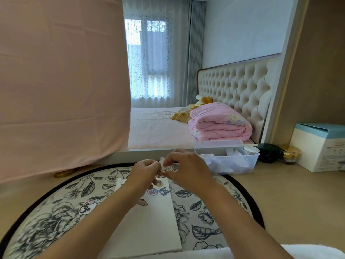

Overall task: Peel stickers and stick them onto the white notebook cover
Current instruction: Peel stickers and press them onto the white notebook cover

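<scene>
The white notebook (149,227) lies on a round floral mat (56,217), its far end carrying a few cartoon stickers (158,190). Both hands meet above that far end. My left hand (144,174) and my right hand (184,170) pinch a small white sticker piece (162,162) between their fingertips. Loose cartoon stickers (86,205) lie on the mat to the left of the notebook. What the fingertips do to the piece is hidden by the fingers.
A clear plastic bin (229,157) with white items stands behind my right hand. Dark and gold jars (278,153) and a white-blue box (319,148) sit at the right. A pink cloth (61,81) hangs at the left, with a gold lid (63,172) beneath it.
</scene>
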A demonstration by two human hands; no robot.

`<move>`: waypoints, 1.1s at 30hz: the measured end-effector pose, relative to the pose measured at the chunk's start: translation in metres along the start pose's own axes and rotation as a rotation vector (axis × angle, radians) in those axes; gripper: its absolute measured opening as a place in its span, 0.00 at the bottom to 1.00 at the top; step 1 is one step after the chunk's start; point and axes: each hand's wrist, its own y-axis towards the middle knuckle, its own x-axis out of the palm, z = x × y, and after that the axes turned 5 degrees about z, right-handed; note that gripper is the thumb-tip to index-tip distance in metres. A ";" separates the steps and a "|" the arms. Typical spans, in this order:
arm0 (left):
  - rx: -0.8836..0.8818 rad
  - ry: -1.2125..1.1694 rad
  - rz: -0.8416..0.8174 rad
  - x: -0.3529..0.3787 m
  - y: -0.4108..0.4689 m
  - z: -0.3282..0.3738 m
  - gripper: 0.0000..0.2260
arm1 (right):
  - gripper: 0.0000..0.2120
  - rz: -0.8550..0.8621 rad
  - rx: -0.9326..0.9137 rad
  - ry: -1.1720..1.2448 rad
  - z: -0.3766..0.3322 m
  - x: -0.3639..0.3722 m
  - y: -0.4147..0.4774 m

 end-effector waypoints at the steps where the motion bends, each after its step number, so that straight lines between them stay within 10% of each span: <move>1: -0.017 0.005 0.002 -0.003 -0.002 -0.001 0.08 | 0.06 0.017 -0.023 -0.016 -0.001 0.003 -0.001; 14: -0.543 -0.666 -0.286 -0.039 -0.009 -0.011 0.17 | 0.03 0.175 -0.117 -0.022 -0.010 0.020 -0.009; 21: -0.090 -0.197 -0.063 -0.047 -0.011 -0.018 0.06 | 0.04 -0.141 0.732 0.888 -0.030 0.017 -0.009; 33: 0.135 0.067 0.059 -0.056 -0.005 -0.032 0.05 | 0.06 -0.178 0.740 0.746 -0.036 0.026 -0.010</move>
